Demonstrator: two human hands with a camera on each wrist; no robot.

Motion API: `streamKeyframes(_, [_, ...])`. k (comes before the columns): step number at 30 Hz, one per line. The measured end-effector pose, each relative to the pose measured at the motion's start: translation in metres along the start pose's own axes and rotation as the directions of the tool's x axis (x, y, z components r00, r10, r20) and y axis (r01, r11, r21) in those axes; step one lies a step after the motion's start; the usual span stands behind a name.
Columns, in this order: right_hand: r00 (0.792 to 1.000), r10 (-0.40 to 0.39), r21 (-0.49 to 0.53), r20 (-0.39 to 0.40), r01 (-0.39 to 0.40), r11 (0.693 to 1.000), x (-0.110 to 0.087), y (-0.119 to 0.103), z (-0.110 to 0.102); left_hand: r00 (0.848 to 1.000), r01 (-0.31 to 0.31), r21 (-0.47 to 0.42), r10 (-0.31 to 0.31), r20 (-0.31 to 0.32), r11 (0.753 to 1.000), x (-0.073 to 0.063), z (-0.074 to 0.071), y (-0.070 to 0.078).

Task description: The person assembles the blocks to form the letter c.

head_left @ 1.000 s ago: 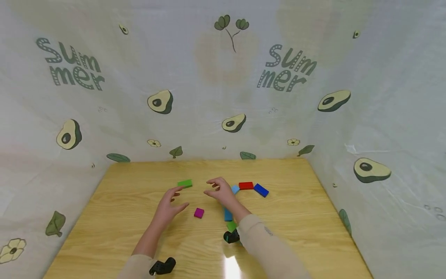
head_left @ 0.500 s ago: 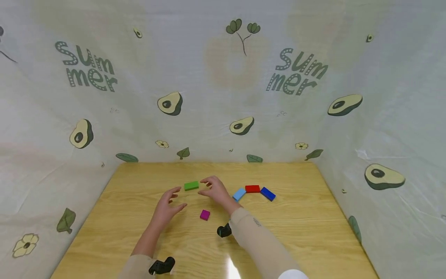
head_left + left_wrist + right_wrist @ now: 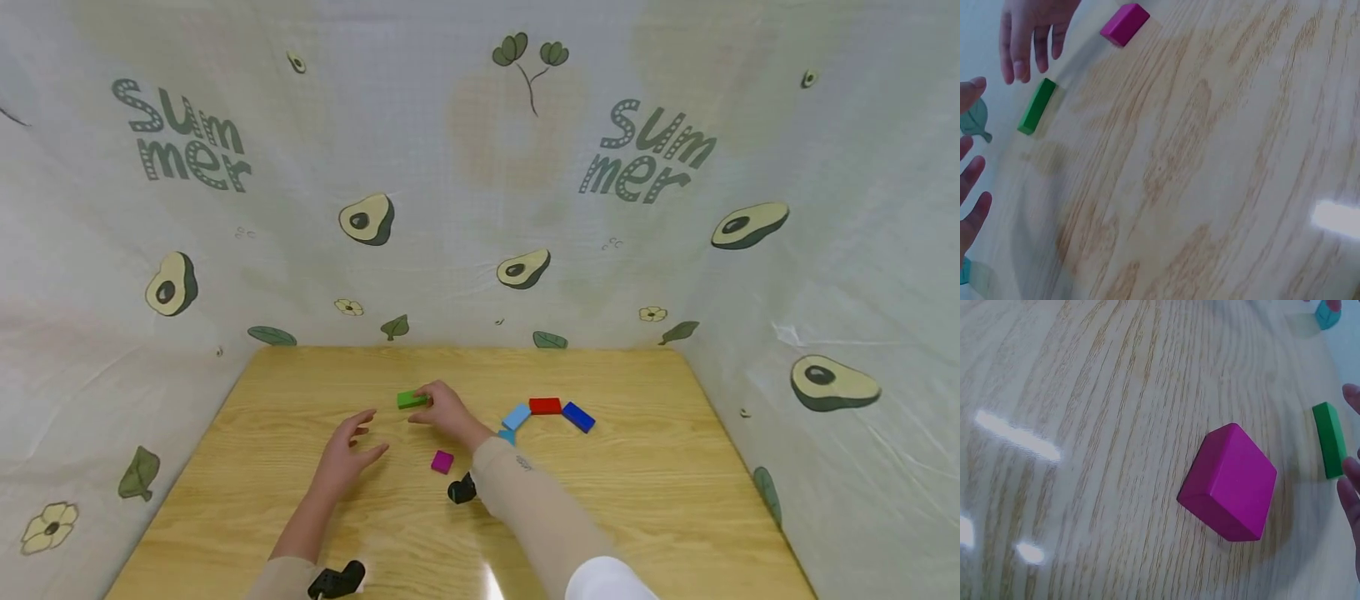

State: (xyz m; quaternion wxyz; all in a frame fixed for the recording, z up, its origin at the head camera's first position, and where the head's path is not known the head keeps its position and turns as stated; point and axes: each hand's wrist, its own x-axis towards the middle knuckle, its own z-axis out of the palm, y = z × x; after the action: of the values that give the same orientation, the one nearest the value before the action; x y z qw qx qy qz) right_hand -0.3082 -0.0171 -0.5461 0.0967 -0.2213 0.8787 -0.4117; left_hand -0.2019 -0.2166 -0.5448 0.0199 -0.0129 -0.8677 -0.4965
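Observation:
My right hand (image 3: pixel 448 414), its fingers loosely bent, hovers beside the right end of a green rectangular block (image 3: pixel 408 400). In the left wrist view its fingertips are above that green block (image 3: pixel 1037 107), with a small gap between. My left hand (image 3: pixel 341 458) is held over the table to the left, thumb and fingers spread, nothing between them. A magenta block (image 3: pixel 442 462) lies nearer me, between the two hands; it looms large in the right wrist view (image 3: pixel 1232 484). A teal block (image 3: pixel 1327 315) shows near the left fingertips in the right wrist view.
Right of my right hand, a light blue block (image 3: pixel 517 417), a red block (image 3: pixel 545 406) and a dark blue block (image 3: pixel 578 417) form a curved row on the wooden table (image 3: pixel 675 492). Another blue block (image 3: pixel 507 436) is partly behind the right sleeve. Printed cloth (image 3: pixel 435 292) surrounds the table.
My right hand has moved left toward the green block, and its sleeve now covers more of the blocks near me. The left hand has drawn slightly left and down. The camera view has shifted.

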Motion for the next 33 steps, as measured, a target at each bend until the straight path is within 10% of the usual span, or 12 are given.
streamKeyframes(33, [0.988, 0.048, -0.249, 0.148, -0.01, 0.968, 0.024, 0.009, 0.009, 1.0, 0.011, -0.026, -0.012, -0.018, 1.0, -0.003, -0.006, -0.009])
